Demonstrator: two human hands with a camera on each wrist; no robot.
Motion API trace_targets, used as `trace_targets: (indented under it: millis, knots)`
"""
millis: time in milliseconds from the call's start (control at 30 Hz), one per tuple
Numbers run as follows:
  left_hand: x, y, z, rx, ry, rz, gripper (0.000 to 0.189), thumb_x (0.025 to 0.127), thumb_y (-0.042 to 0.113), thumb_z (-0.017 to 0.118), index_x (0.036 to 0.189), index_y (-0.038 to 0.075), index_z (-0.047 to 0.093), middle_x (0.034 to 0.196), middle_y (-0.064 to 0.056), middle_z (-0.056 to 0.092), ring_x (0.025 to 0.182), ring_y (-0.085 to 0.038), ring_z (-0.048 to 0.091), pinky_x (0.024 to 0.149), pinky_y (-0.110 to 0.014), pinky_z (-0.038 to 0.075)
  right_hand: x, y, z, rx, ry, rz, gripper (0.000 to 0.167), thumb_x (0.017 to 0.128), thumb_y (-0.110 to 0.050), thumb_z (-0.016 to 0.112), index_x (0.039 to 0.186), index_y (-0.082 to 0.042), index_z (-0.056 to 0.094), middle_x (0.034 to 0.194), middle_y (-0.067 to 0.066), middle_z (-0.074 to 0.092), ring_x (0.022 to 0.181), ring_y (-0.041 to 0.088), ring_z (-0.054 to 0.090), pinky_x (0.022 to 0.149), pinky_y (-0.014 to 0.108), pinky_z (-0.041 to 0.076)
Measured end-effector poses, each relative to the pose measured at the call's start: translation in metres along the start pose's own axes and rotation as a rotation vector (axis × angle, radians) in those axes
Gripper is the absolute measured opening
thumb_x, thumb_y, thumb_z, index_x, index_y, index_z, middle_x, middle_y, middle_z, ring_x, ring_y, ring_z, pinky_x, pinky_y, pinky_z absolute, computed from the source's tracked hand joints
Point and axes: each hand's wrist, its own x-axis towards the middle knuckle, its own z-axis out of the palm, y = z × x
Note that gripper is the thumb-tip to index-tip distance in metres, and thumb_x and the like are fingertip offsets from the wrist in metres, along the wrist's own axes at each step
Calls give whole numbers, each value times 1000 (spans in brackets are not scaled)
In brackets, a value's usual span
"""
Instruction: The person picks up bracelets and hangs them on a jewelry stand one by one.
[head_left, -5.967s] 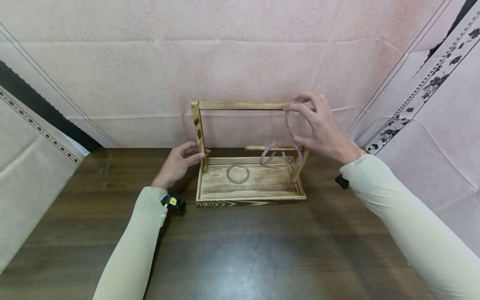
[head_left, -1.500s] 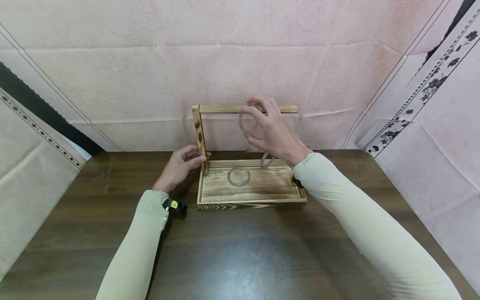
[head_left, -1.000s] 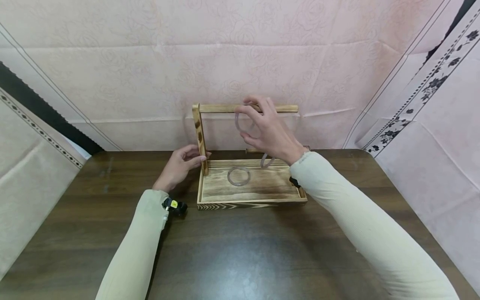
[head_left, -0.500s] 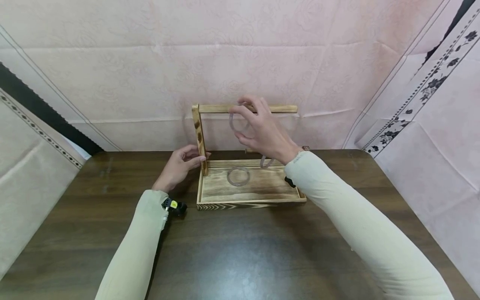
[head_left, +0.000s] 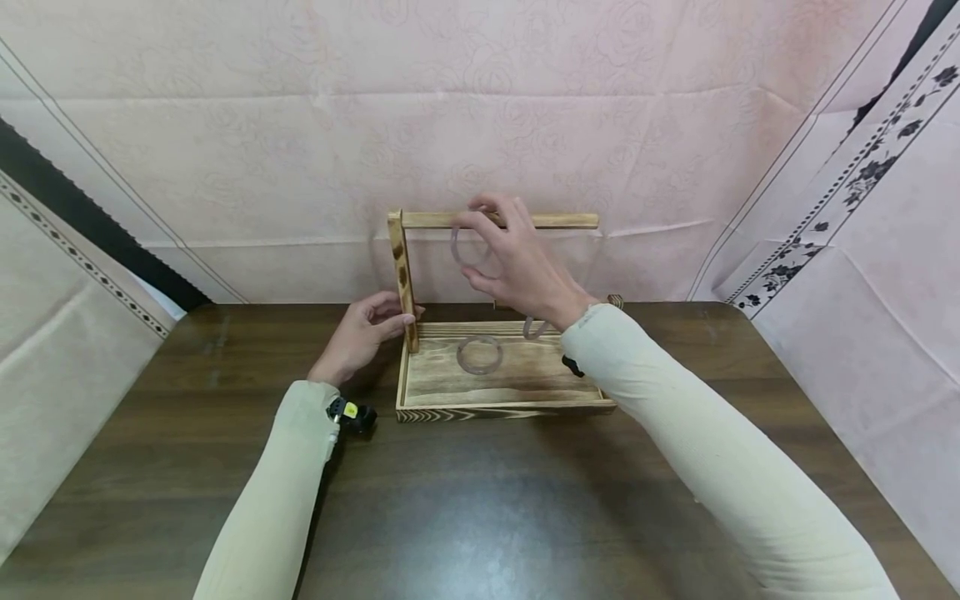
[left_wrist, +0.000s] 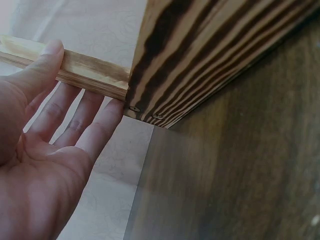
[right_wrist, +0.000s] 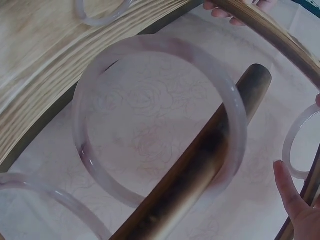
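Note:
In the head view, my left hand [head_left: 362, 333] holds the left wooden post [head_left: 401, 267] of a bangle stand between thumb and fingers. The left wrist view shows the thumb over that post and the fingers behind it. My right hand [head_left: 517, 258] pinches a pale, clear bangle [head_left: 454, 246] at the stand's upper bar [head_left: 562, 221], left of its middle. Another bangle [head_left: 460, 358] lies flat in the stand's tray [head_left: 502, 412]. Close up in the right wrist view, a bangle [right_wrist: 80, 135] hangs around the lower rod [right_wrist: 200, 145], and part of one more bangle [right_wrist: 60, 197] shows beside it.
The stand rests on a dark wooden table [head_left: 465, 508] near its back edge. A patterned cloth [head_left: 300, 167] hangs behind and at both sides. My right forearm covers the right post and most of the lower rod.
My right hand, with its bangle, has travelled left along the upper bar from the free right end, still shifting slightly left over the last second. My left hand stays on the post.

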Motion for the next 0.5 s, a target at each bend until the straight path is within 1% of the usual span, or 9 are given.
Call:
trace_targets:
  millis: [233, 333, 500]
  knots:
    - [-1, 0, 0, 2, 1, -1, 37, 99, 21, 68, 131, 3, 62, 136, -22, 65, 125, -37, 62, 97, -25, 57, 2, -1, 4, -3, -5, 7, 53, 86, -14, 80, 135, -14, 58, 138, 16, 50, 125, 30, 46, 99, 38, 49]
    - [0, 0, 0, 0, 0, 1, 38, 99, 21, 68, 131, 2, 61, 136, -21, 66, 125, -34, 63, 97, -26, 57, 3, -2, 5, -4, -3, 7, 53, 86, -15, 80, 135, -13, 58, 138, 15, 50, 125, 30, 46, 99, 37, 50]
    - [0, 1, 0, -4, 5, 0, 36, 99, 22, 68, 129, 4, 63, 135, -22, 65, 124, -36, 64, 96, -24, 57, 3, -2, 5, -2, 11, -4, 55, 87, -17, 81, 136, -13, 57, 138, 14, 49, 123, 30, 47, 98, 38, 48]
